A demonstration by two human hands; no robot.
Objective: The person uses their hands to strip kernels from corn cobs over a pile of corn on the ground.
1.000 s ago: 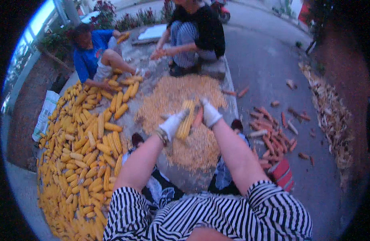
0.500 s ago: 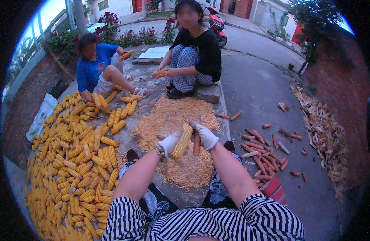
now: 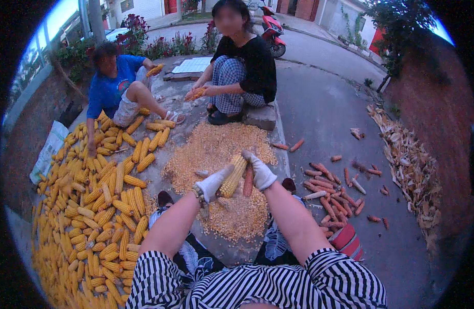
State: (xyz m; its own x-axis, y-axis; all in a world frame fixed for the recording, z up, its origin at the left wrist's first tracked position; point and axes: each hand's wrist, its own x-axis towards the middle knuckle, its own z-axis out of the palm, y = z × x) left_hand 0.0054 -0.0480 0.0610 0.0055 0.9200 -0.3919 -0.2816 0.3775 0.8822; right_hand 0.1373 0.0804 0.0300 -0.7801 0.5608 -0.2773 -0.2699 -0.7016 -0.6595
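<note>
A white woven plastic sack [image 3: 50,151] with faint printed markings lies flat and crumpled on the ground at the outer edge of the maize heap, far to the left of the gloved fingers [image 3: 222,173] and slightly farther away than them. Its print is too small to make out. No other packages, signs or screens are visible.

You see two seated people [image 3: 237,72], one scooter [image 3: 270,33], one kernel heap [image 3: 221,154], and two gloved hands [image 3: 214,183].
</note>
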